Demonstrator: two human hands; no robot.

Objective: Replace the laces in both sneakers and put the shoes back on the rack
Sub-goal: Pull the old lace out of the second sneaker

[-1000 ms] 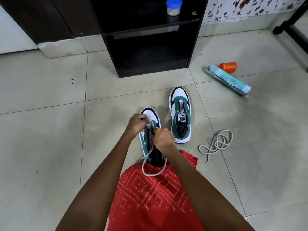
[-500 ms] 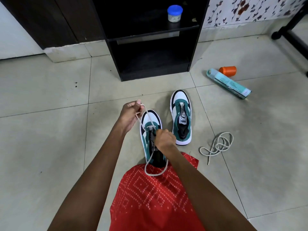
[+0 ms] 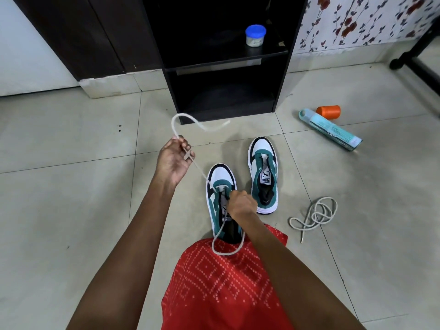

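The left hand [image 3: 175, 160] pinches the lace [image 3: 200, 172] and draws it up and away from the toe eyelets of the near sneaker [image 3: 220, 198], which stands on the floor [image 3: 71, 186]. The right hand [image 3: 241, 204] is closed on the lace at the tongue. Pulled too far, the short end could slip out of its eyelet, or the two ends end up uneven. The second sneaker [image 3: 263, 175] sits unlaced just beside, its spare lace [image 3: 314, 215] coiled nearby.

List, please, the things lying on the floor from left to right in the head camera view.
near sneaker → far sneaker → loose lace → teal box
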